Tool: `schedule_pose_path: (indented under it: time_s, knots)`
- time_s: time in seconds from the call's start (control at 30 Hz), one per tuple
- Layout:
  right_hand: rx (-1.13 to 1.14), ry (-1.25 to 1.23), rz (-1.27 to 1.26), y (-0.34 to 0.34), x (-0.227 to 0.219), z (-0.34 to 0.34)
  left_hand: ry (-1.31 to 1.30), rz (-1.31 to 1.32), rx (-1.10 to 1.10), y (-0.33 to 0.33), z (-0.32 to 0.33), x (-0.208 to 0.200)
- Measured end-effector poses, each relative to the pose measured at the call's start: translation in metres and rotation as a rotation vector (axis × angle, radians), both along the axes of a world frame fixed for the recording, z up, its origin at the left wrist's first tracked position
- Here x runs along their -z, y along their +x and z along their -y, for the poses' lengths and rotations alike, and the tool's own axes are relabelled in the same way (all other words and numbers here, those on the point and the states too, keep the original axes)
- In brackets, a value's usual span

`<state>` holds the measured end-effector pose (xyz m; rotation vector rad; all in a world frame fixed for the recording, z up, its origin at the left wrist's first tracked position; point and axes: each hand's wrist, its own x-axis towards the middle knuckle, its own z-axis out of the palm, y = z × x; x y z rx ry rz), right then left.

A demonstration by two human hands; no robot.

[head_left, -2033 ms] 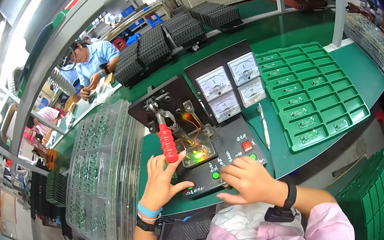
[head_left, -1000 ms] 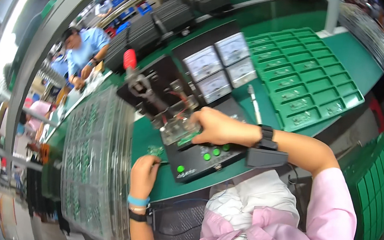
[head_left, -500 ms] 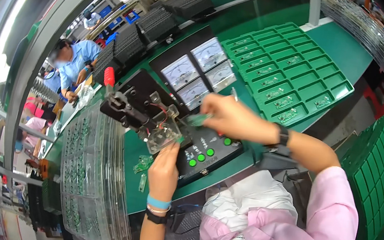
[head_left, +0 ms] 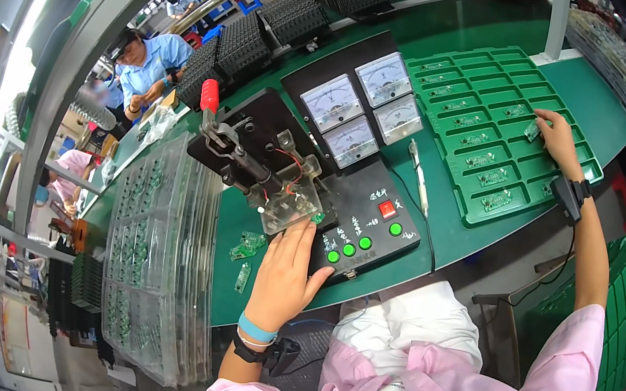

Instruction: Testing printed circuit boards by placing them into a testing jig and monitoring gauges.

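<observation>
My right hand (head_left: 560, 143) is closed in a pinch on a small green circuit board (head_left: 532, 130), over the right part of a green compartment tray (head_left: 477, 211). My left hand (head_left: 284, 277) lies with fingers stretched out and thumb apart. Its fingertips reach the front of a black test fixture (head_left: 366, 180), beside a clear plastic block (head_left: 288, 206). A green piece (head_left: 317, 217), probably the edge of a board, shows at those fingertips; the block partly hides it. Above the block stands a toggle clamp with a red handle (head_left: 210, 95).
Several loose circuit boards (head_left: 248, 245) lie left of the fixture. Analog meters (head_left: 352, 141) stand behind it, and a white pen-like tool (head_left: 419, 178) lies to its right. Stacked clear trays (head_left: 161, 270) stand at left. Beyond, a person in blue (head_left: 148, 67) works at another bench.
My right hand has carried the circuit board from above the fixture rightward to the green tray. My left hand remains at the fixture's front, its thumb now spread. The whole view has shifted slightly.
</observation>
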<state>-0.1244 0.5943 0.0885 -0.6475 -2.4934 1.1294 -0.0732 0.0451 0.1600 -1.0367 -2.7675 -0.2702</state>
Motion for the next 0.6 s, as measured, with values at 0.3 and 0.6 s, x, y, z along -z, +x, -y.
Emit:
schedule_pose_path:
  time_s: [0.3,0.6]
  knots:
    - [-0.356,0.471,-0.42,0.012,-0.034,0.106,0.232,-0.272,0.187,-0.015,-0.007,-0.057]
    - [-0.98,0.475,-0.601,0.052,-0.049,0.272,0.777,-0.406,0.345,-0.055,-0.014,-0.069]
